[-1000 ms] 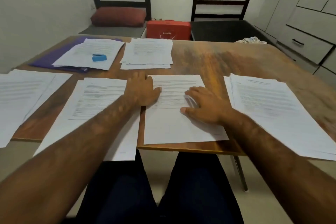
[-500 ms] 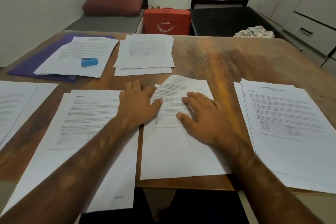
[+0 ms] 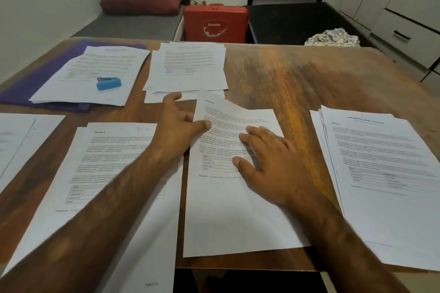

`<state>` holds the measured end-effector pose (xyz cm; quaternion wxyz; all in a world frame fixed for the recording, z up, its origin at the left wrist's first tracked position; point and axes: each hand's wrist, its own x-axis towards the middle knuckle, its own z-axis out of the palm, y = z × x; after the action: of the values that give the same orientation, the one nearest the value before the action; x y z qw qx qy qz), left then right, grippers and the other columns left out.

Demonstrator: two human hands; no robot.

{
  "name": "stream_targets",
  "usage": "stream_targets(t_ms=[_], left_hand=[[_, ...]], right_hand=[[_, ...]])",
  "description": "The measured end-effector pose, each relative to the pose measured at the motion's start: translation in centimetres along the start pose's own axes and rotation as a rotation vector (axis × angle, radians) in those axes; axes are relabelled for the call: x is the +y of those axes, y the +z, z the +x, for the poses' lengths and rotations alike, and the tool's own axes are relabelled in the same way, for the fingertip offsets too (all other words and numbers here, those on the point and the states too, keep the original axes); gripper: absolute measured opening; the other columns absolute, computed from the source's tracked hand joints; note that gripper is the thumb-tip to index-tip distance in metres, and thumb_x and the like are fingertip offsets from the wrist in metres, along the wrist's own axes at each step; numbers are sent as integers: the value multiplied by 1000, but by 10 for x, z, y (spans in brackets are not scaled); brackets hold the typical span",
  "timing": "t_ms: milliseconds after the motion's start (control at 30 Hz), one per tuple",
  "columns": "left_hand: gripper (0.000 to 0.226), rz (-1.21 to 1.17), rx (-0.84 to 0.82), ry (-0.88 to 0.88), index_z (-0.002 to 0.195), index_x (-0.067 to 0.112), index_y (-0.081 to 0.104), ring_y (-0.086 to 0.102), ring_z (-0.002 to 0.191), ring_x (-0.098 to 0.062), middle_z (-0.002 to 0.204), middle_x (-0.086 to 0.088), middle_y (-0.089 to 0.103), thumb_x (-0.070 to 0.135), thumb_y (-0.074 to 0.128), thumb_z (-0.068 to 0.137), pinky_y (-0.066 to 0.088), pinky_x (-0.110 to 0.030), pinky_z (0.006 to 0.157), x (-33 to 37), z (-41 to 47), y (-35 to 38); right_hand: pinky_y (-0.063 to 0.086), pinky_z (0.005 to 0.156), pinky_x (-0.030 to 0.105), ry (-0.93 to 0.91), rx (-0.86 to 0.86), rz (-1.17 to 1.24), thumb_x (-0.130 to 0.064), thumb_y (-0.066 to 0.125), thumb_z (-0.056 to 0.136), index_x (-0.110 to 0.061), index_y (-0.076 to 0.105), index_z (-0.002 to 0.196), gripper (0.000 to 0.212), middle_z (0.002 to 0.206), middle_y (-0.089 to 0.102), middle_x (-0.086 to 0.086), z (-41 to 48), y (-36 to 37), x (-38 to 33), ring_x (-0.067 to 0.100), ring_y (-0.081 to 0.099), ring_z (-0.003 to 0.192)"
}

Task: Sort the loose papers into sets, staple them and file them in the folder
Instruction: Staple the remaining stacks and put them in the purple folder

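Centre, near edge of table: a white printed sheet (image 3: 238,209), text block up top, small table mid-page, lower part blank. Its far left corner is curled up off the surface; the rest lies flat. Cannot tell whether more sheets sit under it.

Left hand (image 3: 177,126): pinches that sheet's left edge, thumb on top and fingers behind the lifted paper, one finger stretched out toward the far stack.

Right hand (image 3: 273,164): lies flat on the middle of the same sheet, fingers straight and spread, pressing down, holding nothing.

Just left of it, under the left forearm: a stack of white printed pages (image 3: 107,173) with handwriting at the top right corner, its near end hanging over the table edge. Further left, more white pages (image 3: 19,140), cut off by the frame.

Right side: a thick fanned pile of white titled pages (image 3: 381,173), apart from the centre sheet.

Far centre: a loose heap of white printed pages (image 3: 188,66); its near edge lies just beyond the left fingers.

Far left: a flat purple folder (image 3: 35,83) with a white paper bundle (image 3: 95,66) on it, and a small blue stapler (image 3: 109,83) on the bundle.

All on a brown wooden table (image 3: 297,83). Beyond it: a red plastic case (image 3: 215,22), a maroon cushion (image 3: 140,0), a crumpled patterned cloth (image 3: 333,37).
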<state>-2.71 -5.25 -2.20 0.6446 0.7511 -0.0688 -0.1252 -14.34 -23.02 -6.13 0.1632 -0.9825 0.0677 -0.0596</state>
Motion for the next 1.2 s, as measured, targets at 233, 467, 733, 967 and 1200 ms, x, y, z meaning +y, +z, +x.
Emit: stream_targets(t_ms=[233, 467, 733, 967, 1200], left_hand=[[25, -60, -88, 11, 121, 11, 61, 77, 96, -22, 114, 1, 77, 6, 67, 98, 64, -48, 80, -4, -14, -1], [48, 40, -354, 12, 118, 35, 60, 75, 91, -1, 97, 23, 76, -8, 60, 97, 58, -18, 66, 0, -34, 16], [40, 46, -337, 66, 111, 31, 66, 74, 91, -5, 111, 14, 74, -6, 63, 96, 60, -21, 72, 5, -54, 79], [39, 67, -319, 106, 111, 33, 67, 71, 99, -9, 113, 14, 71, -2, 66, 95, 60, -35, 87, -3, -64, 90], [43, 111, -291, 99, 135, 17, 60, 67, 102, -14, 127, 7, 65, -1, 65, 97, 53, -18, 70, 0, -66, 98]], right_hand=[[20, 128, 49, 0, 13, 27, -67, 33, 96, -31, 40, 156, 71, 167, 32, -11, -1, 0, 0, 13, 26, 155], [21, 128, 46, 9, 1, 112, -57, 46, 103, -29, 41, 155, 59, 164, 36, -11, -4, -13, 2, 12, 30, 152], [20, 124, 42, 41, 106, 38, -49, 65, 95, -27, 43, 156, 68, 163, 38, -8, -60, -70, 54, 13, 32, 151], [-1, 126, 43, 136, -371, -98, -103, 54, 51, -49, -12, 160, 139, 171, -16, -20, -161, -105, 122, 9, -18, 157], [5, 129, 48, 175, -266, -133, -53, 82, 82, -48, -2, 161, 116, 171, -11, -20, -188, -78, 132, 9, -14, 158]])
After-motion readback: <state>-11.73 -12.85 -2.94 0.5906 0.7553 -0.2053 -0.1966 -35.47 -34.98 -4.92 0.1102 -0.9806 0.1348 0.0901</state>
